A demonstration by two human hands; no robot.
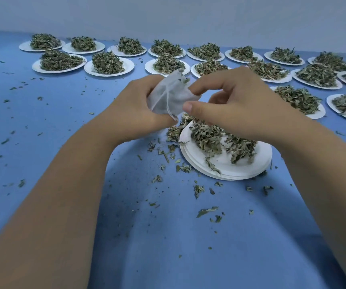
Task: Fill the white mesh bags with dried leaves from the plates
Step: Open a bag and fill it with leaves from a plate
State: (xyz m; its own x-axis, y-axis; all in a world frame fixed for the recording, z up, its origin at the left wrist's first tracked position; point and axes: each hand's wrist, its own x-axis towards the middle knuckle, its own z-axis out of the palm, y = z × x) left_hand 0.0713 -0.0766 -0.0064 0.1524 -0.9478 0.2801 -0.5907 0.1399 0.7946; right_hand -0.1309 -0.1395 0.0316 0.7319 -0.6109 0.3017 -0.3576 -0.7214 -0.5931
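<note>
The fingers (145, 82) of the left hand (138, 109) are curled round a white mesh bag (172, 97), thumb under it, holding it up with its mouth turned to the far side. A few leaf bits poke out of that mouth, and a thin drawstring (167, 103) hangs down the front. The right hand (241, 105) comes in from the right with thumb and forefinger slightly apart at the bag's right edge and the other fingers loosely bent. Whether it pinches the mesh or some leaves cannot be told.

Just below both hands, near the middle of the tabletop (167, 247), is a small stack of plates (230, 163). The top one carries a thinned heap of dried leaves (207, 136), with bare white showing on its near side. Crumbs and loose leaf scraps (206, 211) lie scattered around the stack and off to the left.

Across the far side and down the right run rows of full plates (88, 68), each piled high. No finished bags are in view. Judging by this, the bag in hand looks partly filled, and by far the greater part of the work lies ahead.
</note>
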